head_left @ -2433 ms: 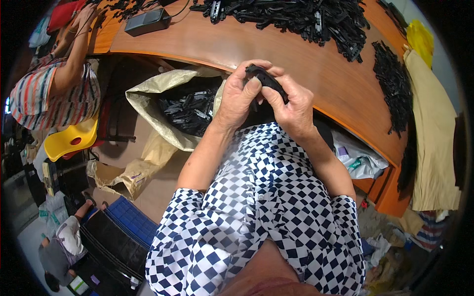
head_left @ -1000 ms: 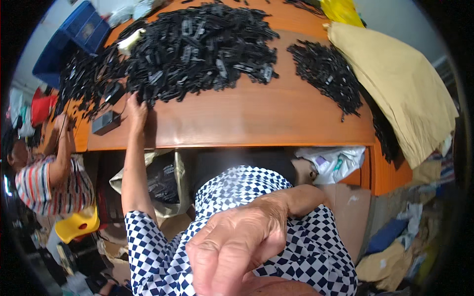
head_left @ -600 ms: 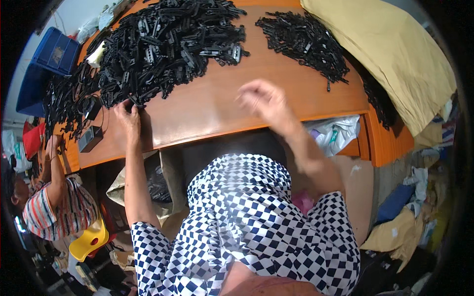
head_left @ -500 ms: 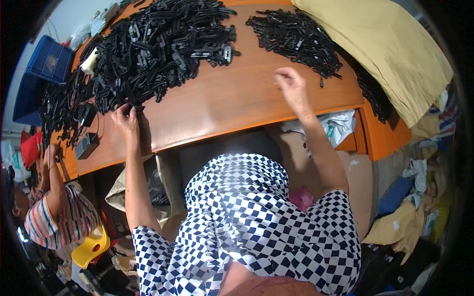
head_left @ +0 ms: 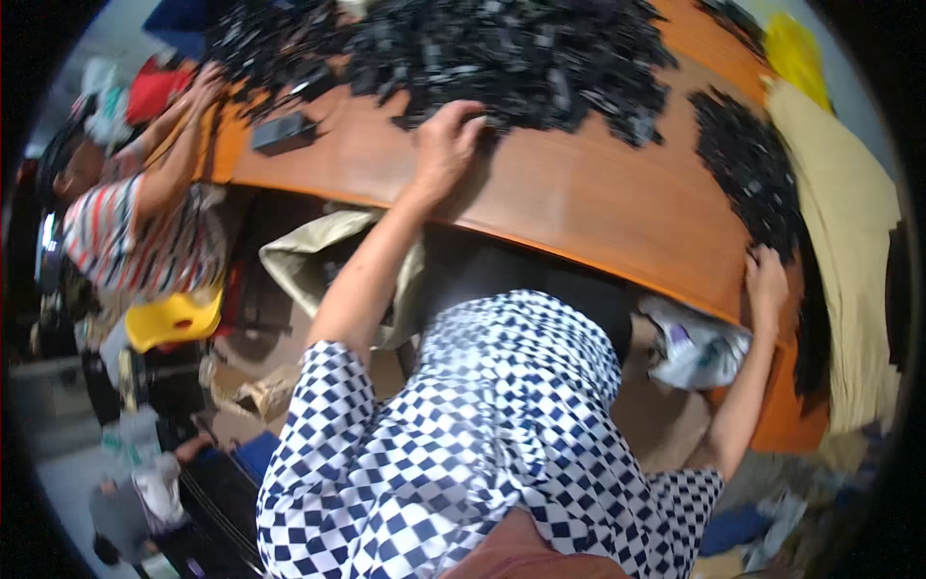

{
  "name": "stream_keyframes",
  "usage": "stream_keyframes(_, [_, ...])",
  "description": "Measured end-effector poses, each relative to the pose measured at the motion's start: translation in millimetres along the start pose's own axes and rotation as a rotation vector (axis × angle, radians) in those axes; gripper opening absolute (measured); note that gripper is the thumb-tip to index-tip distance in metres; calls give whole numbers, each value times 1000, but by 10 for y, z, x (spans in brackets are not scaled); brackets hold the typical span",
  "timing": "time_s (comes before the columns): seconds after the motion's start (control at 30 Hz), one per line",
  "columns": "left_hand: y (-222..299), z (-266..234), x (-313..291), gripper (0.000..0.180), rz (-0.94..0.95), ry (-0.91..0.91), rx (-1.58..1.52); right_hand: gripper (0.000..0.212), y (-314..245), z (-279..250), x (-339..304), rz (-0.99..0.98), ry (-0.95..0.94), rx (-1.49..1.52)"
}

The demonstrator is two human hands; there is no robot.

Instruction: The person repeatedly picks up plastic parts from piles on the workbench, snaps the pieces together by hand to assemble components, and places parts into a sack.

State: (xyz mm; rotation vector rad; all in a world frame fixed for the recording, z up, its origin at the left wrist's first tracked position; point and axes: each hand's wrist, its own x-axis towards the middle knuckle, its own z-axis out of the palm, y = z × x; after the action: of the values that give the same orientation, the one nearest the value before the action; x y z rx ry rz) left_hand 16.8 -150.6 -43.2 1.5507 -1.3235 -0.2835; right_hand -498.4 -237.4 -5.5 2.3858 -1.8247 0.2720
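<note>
A large heap of small black elongated parts (head_left: 521, 63), too blurred to name more exactly, covers the far side of the wooden table (head_left: 588, 198). At its near edge is my left hand (head_left: 449, 150), fingers curled in and thumb close to them; anything pinched there is hidden. A smaller heap of similar black parts (head_left: 748, 164) lies to the right. My right hand (head_left: 767, 280) touches that heap's near end, its fingers drawn together on the parts; what they grip cannot be made out.
A dark grey box (head_left: 284, 134) stands on the table's left part. Beyond the right heap hangs tan cloth or sacking (head_left: 849, 270). A co-worker in a striped shirt (head_left: 145, 227) reaches to the left end, near a yellow stool (head_left: 176, 318). A silvery bag (head_left: 699, 347) sits under the right edge.
The view has turned, shifting the table. My right hand has gone from above bare tabletop to the near end of the small heap. My left hand stays by the large heap's edge.
</note>
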Motion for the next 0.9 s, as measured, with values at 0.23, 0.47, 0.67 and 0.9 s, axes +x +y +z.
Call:
stream_keyframes(0.23, [-327,-413,222,14,-237,86,-362,18,-907,32,289,212,-284,1237])
stream_keyframes(0.47, [-202,-614,1,19,-528,62,-1247,18,-2336,-21,123,241,-494,1889])
stream_keyframes(0.67, [308,-419,-210,23,-470,-109,-1487,17,-3384,-223,122,202,-555,2206])
stream_keyframes(0.9, [490,-318,-320,22,-315,-239,-1404,20,-3476,-307,107,7,-691,1906])
